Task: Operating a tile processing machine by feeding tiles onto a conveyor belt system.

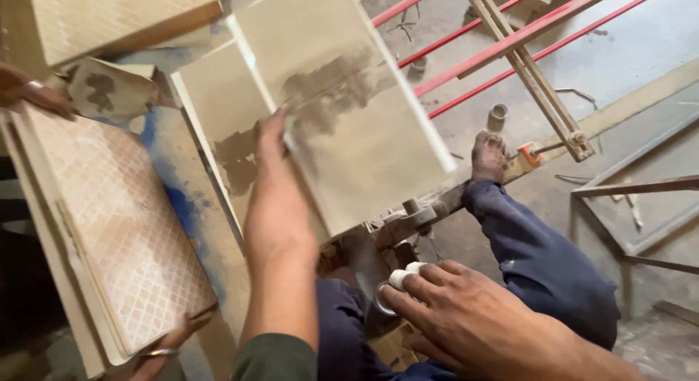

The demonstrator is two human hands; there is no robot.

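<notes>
While the left hand [273, 206] reaches forward with its fingers [275, 126] stretched out flat, it presses on the edge of a large beige tile [349, 111] that lies tilted across the middle of the view, its dusty face marked with a dark smear. A second beige tile [218, 111] lies just beneath it, to the left, also stained dark near the hand. The right hand [473, 319] rests low in the picture above the person's knee in dark blue trousers [539, 257]; its fingers are loosely curled, one fingertip wrapped in white tape [404, 275], touching a small round metal part [380, 299] of a cutting tool, though whether they grip it I cannot tell.

At the left, a stack of tiles [116, 228] with a white diamond grid on their pinkish backs stands on the dusty, blue-stained worktop [175, 199], held by another person's hands [171, 344] at the bottom and top corners. Another grid-backed tile [109, 17] lies at the upper left, with a torn piece of cardboard [109, 89] below it. The person's bare foot [489, 155] rests on the concrete floor [626, 53], near red metal rods [510, 42] and a small grey cup-shaped fitting [498, 113].
</notes>
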